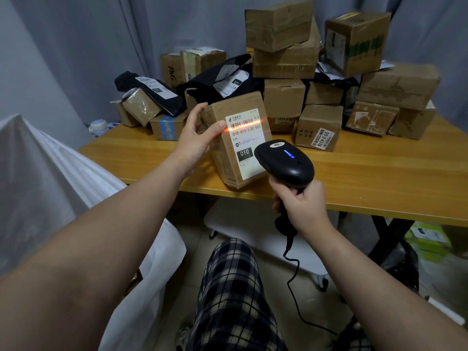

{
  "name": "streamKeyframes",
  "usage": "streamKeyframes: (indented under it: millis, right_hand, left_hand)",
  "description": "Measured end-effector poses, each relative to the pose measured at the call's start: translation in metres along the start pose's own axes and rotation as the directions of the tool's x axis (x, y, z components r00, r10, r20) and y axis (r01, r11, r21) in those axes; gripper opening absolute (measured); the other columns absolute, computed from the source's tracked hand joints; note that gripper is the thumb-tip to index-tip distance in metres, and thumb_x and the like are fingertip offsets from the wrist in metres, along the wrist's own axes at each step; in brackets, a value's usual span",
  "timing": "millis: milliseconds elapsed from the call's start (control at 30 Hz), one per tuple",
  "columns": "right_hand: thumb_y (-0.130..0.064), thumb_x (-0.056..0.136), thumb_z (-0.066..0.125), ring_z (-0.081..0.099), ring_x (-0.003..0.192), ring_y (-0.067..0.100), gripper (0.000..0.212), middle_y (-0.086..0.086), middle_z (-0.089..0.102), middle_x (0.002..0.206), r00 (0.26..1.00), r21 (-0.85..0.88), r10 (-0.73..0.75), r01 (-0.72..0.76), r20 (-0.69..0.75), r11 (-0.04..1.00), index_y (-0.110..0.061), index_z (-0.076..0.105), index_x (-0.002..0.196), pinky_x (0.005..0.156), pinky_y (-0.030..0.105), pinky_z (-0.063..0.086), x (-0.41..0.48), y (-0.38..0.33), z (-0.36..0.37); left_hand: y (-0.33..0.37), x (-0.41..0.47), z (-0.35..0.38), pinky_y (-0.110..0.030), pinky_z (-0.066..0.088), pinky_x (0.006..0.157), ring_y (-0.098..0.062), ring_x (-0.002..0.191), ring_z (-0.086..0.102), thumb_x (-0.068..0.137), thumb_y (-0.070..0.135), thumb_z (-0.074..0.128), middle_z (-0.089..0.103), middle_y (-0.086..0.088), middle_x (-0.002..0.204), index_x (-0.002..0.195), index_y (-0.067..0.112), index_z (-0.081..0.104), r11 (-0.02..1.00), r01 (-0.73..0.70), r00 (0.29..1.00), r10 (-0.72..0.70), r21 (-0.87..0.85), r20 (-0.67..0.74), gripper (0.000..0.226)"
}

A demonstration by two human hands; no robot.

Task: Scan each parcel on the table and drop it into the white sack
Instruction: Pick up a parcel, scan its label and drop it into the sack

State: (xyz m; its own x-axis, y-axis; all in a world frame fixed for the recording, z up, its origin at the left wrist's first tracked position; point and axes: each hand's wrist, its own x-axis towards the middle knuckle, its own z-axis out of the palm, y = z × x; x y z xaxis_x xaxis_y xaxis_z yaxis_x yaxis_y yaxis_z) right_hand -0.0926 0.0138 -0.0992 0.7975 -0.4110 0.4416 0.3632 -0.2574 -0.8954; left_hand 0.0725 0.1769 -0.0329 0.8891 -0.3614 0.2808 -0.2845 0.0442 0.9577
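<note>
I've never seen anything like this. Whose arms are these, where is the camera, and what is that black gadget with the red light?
There is no machine here. The two bare arms belong to a person, and the single picture comes from a camera worn on their head, looking forward and down. The left hand holds a brown parcel by its side, label towards the camera. The right hand grips a black corded barcode scanner, whose red line falls across the label's barcode. Behind, on the wooden table, more boxes and black bags are piled. The white sack is at the left.
</note>
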Motion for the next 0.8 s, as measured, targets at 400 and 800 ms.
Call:
streamKeyframes:
  millis: [400,800]
  right_hand:
    - [-0.026,0.080,0.068,0.061,0.049,0.021,0.021,0.012,0.059,0.056,0.998,0.061,-0.024,0.020,0.064,0.998,-0.005,0.064,0.074,0.050,0.031,0.049,0.022,-0.016,0.038]
    - [-0.029,0.078,0.079,0.058,0.051,0.018,0.022,0.004,0.059,0.053,0.783,-0.115,0.150,-0.101,0.604,0.988,-0.022,0.064,0.063,0.050,0.041,0.048,-0.018,0.027,0.185]
  left_hand:
    - [0.016,-0.018,-0.015,-0.034,0.056,0.086,-0.018,0.118,0.057,0.087,0.017,0.069,0.052,-0.007,0.130,0.136,0.023,0.039,0.989,-0.131,0.988,0.124,-0.074,-0.092,0.059]
    - [-0.060,-0.171,-0.207,-0.024,0.051,0.089,-0.022,0.119,0.054,0.074,0.040,0.069,0.042,-0.018,0.137,0.125,0.031,0.028,0.929,0.069,0.704,0.213,0.363,-0.677,0.066]
